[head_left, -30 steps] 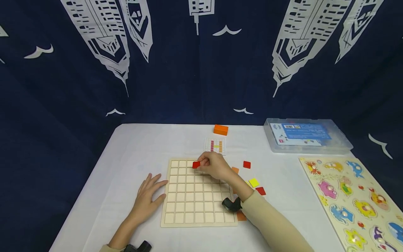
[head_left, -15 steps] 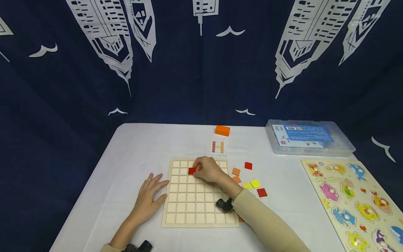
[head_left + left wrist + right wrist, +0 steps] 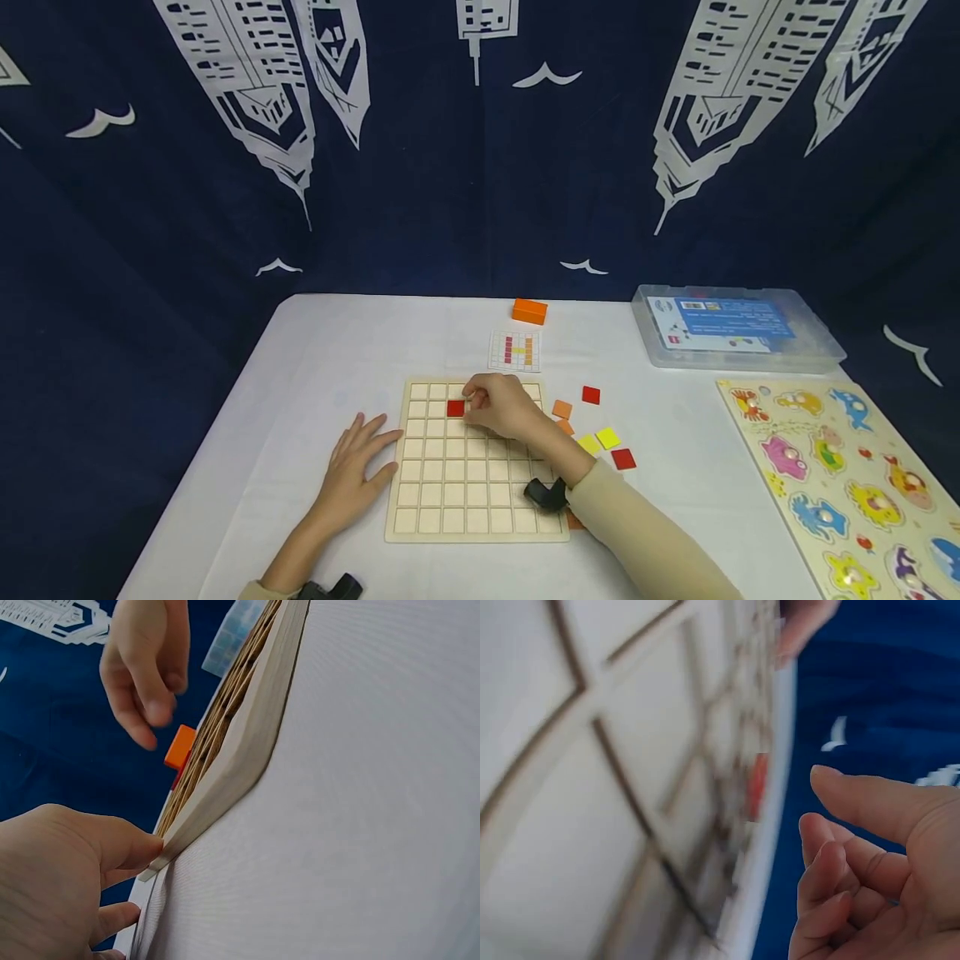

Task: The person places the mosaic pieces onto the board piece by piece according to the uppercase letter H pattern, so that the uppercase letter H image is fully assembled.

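Observation:
A wooden grid board (image 3: 453,471) lies flat on the white table. One red square tile (image 3: 455,408) rests in a cell of its second row from the back. Just right of that tile is my right hand (image 3: 504,407), close over the board. The right wrist view shows its thumb apart from the loosely bent fingers (image 3: 821,862), with nothing between them. My left hand (image 3: 348,467) is at the board's left edge, fingers spread. Its thumb (image 3: 135,844) meets the board's side in the left wrist view.
Loose red tiles (image 3: 623,459), yellow tiles (image 3: 608,438) and orange tiles (image 3: 562,409) lie right of the board. Behind it are a pattern card (image 3: 514,351) and an orange block (image 3: 530,312). A clear plastic case (image 3: 738,327) and an animal puzzle board (image 3: 847,483) occupy the right side.
My right hand brought the red tile from the board's back row to the second row, a little left, and let it go. The left hand stayed where it was.

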Demonstrator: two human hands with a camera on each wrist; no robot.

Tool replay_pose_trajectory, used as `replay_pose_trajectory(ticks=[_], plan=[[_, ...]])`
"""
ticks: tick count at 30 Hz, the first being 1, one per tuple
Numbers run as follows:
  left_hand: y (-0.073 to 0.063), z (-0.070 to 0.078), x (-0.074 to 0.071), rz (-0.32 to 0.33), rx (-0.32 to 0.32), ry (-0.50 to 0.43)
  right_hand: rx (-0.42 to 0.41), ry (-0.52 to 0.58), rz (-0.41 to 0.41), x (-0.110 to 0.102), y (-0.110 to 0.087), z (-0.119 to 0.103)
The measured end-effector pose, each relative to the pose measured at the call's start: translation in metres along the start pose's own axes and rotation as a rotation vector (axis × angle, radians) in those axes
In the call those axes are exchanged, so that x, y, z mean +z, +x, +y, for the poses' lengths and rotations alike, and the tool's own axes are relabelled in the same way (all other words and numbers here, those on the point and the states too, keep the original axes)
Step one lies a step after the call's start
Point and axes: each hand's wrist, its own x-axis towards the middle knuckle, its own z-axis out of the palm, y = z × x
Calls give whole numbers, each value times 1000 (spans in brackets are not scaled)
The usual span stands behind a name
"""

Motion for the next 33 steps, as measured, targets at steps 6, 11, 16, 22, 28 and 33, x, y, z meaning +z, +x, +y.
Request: replay_pose_trajectory(ticks=[6, 11, 16, 22, 28, 33], plan=[[1, 0, -2, 11, 26, 10, -92, 18, 84, -36, -40, -2], [1, 0, -3, 8, 22, -5, -68, 15, 158, -61, -77, 21], [0, 0, -4, 2, 16, -10, -9, -28, 231, -77, -112, 55], [0, 1, -4, 10, 32, -5, 83, -57, 297, -87, -146, 90], [0, -1, -2, 16, 35, 5, 129, 3, 293, -91, -164, 115], [0, -1, 0, 9, 24, 7, 119, 64, 286, -88, -168, 129]])
